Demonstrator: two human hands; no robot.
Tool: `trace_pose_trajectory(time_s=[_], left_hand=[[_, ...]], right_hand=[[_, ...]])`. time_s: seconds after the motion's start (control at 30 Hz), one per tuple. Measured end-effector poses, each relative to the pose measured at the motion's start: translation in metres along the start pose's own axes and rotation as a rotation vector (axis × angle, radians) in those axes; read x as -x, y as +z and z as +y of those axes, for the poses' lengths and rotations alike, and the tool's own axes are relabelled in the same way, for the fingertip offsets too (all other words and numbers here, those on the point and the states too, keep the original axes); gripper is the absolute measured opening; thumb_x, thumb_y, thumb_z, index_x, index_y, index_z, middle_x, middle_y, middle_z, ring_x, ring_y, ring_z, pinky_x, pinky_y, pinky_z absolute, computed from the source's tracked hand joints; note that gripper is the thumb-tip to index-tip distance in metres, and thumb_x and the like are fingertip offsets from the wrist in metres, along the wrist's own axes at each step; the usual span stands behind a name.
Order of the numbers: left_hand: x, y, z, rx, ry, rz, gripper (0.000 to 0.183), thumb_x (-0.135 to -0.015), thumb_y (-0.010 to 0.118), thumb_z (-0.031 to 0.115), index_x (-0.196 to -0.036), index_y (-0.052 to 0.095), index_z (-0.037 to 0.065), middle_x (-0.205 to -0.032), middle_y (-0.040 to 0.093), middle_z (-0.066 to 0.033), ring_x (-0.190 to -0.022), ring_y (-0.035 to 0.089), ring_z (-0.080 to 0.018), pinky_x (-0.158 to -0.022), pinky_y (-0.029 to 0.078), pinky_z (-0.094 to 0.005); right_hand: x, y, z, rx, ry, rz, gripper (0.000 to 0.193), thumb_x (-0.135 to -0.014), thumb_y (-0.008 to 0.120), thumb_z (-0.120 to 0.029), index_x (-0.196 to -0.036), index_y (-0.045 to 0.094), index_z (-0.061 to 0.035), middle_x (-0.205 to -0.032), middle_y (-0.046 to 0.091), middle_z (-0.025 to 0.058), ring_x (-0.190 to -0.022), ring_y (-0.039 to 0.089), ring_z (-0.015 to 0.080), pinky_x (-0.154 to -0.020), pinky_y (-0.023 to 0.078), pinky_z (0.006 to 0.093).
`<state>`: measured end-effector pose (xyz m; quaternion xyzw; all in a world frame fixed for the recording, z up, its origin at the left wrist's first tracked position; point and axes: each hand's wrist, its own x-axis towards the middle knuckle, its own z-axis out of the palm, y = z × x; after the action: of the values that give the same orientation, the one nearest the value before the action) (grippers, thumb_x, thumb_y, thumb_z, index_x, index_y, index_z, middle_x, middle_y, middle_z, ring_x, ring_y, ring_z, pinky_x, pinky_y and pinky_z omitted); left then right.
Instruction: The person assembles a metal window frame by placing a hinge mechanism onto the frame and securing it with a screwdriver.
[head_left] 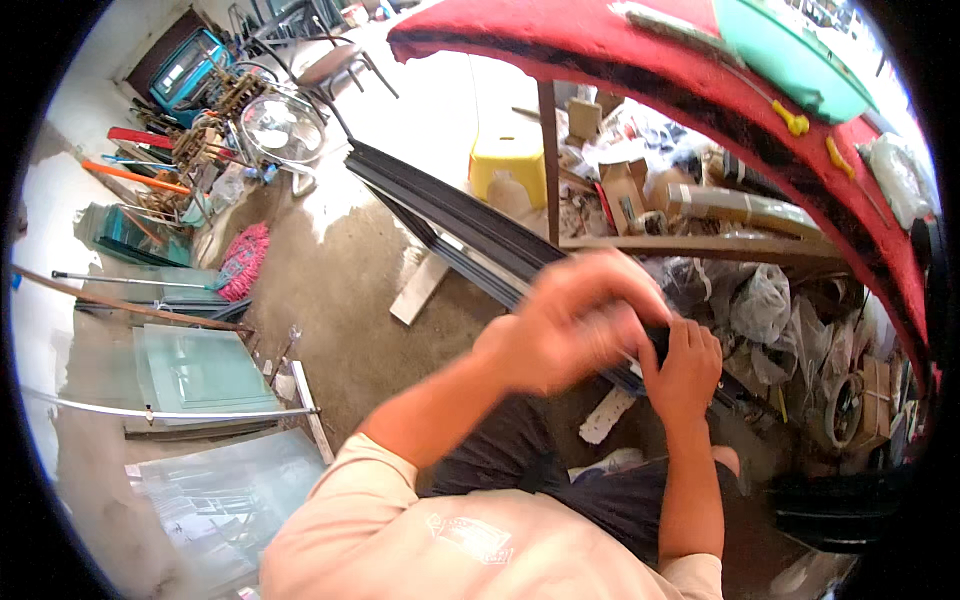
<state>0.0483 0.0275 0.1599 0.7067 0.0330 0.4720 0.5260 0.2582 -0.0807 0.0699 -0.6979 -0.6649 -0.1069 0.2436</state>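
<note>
A long black metal frame [465,208], like that of a window or door, slants from the upper left down to the right, beneath both my hands. My left hand [575,320] is above its near part, with fingers bent over and smeared by motion; whether they grip anything is hidden. Close beside it, my right hand [687,368] has its fingers curled down around the near end of the frame. Between the two hands a thin pale strip shows, too blurred to name. Pale blocks lie under the frame, one [420,288] farther off and another [607,415] near my legs.
A red-covered table [600,40] curves along the right, bearing a green basin [795,60] and yellow-handled screwdrivers [790,118]. Below it are cartons and plastic bags [760,310]. A yellow stool [508,170] stands ahead. Glass panes [200,368], a pink mop [243,262] and a fan [283,128] line the left.
</note>
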Motion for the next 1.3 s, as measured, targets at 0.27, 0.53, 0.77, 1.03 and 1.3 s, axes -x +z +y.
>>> trace_pose_trajectory(time_s=[0.27,0.53,0.77,1.03,1.3], left_hand=[[-0.023,0.109,0.146,1.018,0.348,-0.295,0.038,-0.102,0.065,0.039,-0.106,0.071,0.002,-0.101,0.067,-0.0111,-0.09,0.065,-0.0271,-0.079,0.053,-0.0357],[0.003,0.153,0.192,1.653,0.189,-0.106,0.037,-0.102,0.068,0.034,-0.087,0.075,0.0,-0.086,0.066,-0.0115,-0.076,0.064,-0.0217,-0.067,0.05,-0.0326],[-0.012,0.134,0.179,1.221,0.607,-0.065,0.054,-0.107,0.057,0.048,-0.089,0.076,0.001,-0.09,0.065,-0.0148,-0.075,0.062,-0.0233,-0.066,0.048,-0.0353],[-0.007,0.147,0.188,1.246,0.682,0.089,0.061,-0.112,0.052,0.049,-0.105,0.077,-0.007,-0.093,0.064,-0.0164,-0.077,0.062,-0.0209,-0.064,0.05,-0.0317],[-0.016,0.174,0.159,1.187,0.878,0.181,0.06,-0.114,0.05,0.044,-0.111,0.076,-0.011,-0.083,0.062,-0.0189,-0.065,0.056,-0.0206,-0.048,0.043,-0.0294]], right_hand=[[0.004,0.0,-0.011,0.01,-0.017,0.057,0.041,-0.097,0.076,-0.038,-0.122,0.068,-0.0059,-0.103,0.069,0.0125,-0.097,0.066,0.0349,-0.09,0.051,0.048],[0.015,-0.003,-0.017,0.019,0.027,0.061,0.041,-0.097,0.076,-0.036,-0.12,0.07,-0.0037,-0.107,0.072,0.0146,-0.102,0.068,0.036,-0.094,0.052,0.0485],[0.019,-0.002,-0.021,0.026,0.031,0.055,0.041,-0.097,0.076,-0.037,-0.122,0.07,-0.0052,-0.108,0.072,0.014,-0.103,0.068,0.0364,-0.095,0.052,0.049],[0.017,-0.001,-0.02,0.034,0.029,0.068,0.042,-0.098,0.076,-0.039,-0.123,0.07,-0.0057,-0.108,0.072,0.0136,-0.103,0.068,0.0362,-0.096,0.052,0.0502],[0.014,0.002,-0.014,0.045,0.01,0.031,0.041,-0.102,0.072,-0.04,-0.125,0.069,-0.0057,-0.111,0.071,0.0138,-0.107,0.067,0.0354,-0.098,0.053,0.0505]])
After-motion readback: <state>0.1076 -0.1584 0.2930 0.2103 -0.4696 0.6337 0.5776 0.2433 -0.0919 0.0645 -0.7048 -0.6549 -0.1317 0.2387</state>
